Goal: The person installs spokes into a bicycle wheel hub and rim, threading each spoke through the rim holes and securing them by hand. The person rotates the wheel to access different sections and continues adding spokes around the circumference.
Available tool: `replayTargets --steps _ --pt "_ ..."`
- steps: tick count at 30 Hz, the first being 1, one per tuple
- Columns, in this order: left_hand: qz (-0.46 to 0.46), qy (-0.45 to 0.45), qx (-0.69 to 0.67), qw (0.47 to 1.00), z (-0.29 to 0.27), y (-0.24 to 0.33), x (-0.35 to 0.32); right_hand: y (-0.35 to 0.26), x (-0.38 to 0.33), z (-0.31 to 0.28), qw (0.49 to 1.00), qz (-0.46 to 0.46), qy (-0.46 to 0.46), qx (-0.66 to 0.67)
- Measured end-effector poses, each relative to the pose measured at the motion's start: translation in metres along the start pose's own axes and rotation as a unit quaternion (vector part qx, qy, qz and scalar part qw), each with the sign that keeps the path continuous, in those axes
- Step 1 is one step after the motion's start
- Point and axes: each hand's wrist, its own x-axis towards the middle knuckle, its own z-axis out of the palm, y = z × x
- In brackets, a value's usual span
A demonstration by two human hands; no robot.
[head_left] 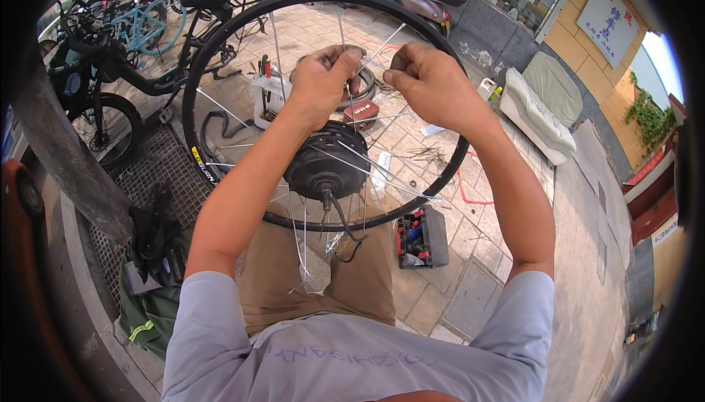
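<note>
A black wheel rim [192, 101] stands over my lap, with a black hub motor [327, 163] in its middle. Silver spokes [220, 107] run from the hub, some reaching the rim and several hanging loose at their ends. Above the hub, my left hand [323, 86] is closed in a pinch around a thin spoke. My right hand [432, 85] is pinched too, just to the right, and a thin silver spoke seems to run into its fingertips. Their exact grip is partly hidden by the fingers. A dark cable [344, 218] hangs from the hub's axle.
An open toolbox [426, 239] sits on the paving by my right knee. Beyond the wheel are a white container [266, 101] with tools and a reddish-brown pouch [361, 113]. Parked bikes [139, 27] and a tree trunk [70, 145] stand left; a worn sofa [540, 104] stands right.
</note>
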Motion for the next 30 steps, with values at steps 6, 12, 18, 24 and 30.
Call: replayTargets --steps 6,12,18,24,30 --pt "-0.013 0.004 -0.001 1.000 -0.003 0.004 -0.003 -0.010 0.007 -0.011 0.968 0.136 -0.153 0.146" --pt "-0.009 -0.003 -0.001 1.000 -0.003 0.003 -0.001 0.035 -0.004 -0.014 0.819 -0.012 -0.184 0.543" --pt "-0.009 -0.008 -0.041 0.999 -0.004 0.003 -0.002 0.021 -0.009 0.002 0.935 -0.073 -0.011 0.346" --pt "0.049 -0.001 -0.041 0.998 0.000 0.008 -0.006 -0.046 0.046 -0.048 0.886 -0.153 0.238 0.367" --pt "0.092 -0.014 -0.079 0.992 0.008 0.004 -0.003 -0.059 0.127 -0.049 0.921 -0.060 0.140 0.359"
